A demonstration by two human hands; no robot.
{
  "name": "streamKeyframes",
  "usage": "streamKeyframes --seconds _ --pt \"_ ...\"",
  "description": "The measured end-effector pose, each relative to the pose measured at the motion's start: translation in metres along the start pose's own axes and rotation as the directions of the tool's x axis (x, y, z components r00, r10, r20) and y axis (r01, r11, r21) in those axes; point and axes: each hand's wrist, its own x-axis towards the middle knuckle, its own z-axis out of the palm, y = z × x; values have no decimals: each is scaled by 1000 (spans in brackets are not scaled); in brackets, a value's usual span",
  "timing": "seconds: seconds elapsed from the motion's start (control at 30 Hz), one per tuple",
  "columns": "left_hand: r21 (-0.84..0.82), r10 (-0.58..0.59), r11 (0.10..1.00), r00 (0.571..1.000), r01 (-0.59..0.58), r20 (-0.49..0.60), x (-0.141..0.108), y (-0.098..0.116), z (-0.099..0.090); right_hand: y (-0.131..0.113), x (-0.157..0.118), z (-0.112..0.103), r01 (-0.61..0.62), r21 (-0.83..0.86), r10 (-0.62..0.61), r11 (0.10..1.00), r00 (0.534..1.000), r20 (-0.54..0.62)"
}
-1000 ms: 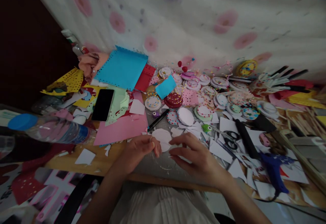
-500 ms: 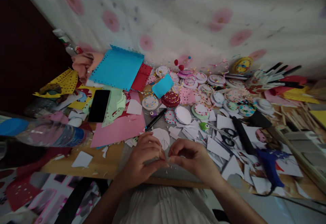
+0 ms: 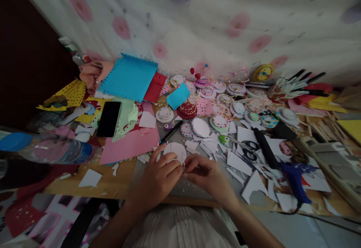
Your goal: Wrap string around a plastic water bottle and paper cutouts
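Observation:
Near the front edge of the table, my left hand (image 3: 162, 178) is turned back up, its fingers bent and close together. Its fingertips meet those of my right hand (image 3: 207, 176), which is closed in a pinch. Between them is something thin and pale, too small to make out. Just beyond the fingers lies a white paper disc (image 3: 175, 151) with a drawn line on it, partly covered by my left hand. A black pen (image 3: 171, 132) rests behind the disc, and white paper scraps (image 3: 210, 146) lie to its right.
Decorated paper discs (image 3: 221, 121) crowd the middle back. Scissors (image 3: 249, 150) and a blue glue gun (image 3: 296, 184) lie on the right. On the left are a phone (image 3: 109, 119), pink paper (image 3: 132, 148), a blue folded sheet (image 3: 131, 78) and a plastic bottle (image 3: 53, 148).
My left hand has turned further over, its back now facing up and its thumb hidden. Both hands stay together at the fingertips. The view has shifted slightly.

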Motion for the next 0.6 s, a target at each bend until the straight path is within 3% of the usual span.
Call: streamKeyframes --seconds 0.27,0.47,0.6 --pt "-30 -12 999 1000 11 -25 -2 28 4 23 -33 -8 213 -38 -217 976 968 -129" --pt "-257 -244 941 967 219 -69 -29 54 0 27 -67 -15 343 -63 -348 937 932 -104" --pt "-464 -478 780 878 419 -10 -45 75 0 25 -89 -13 377 -119 -384 918 922 -44"
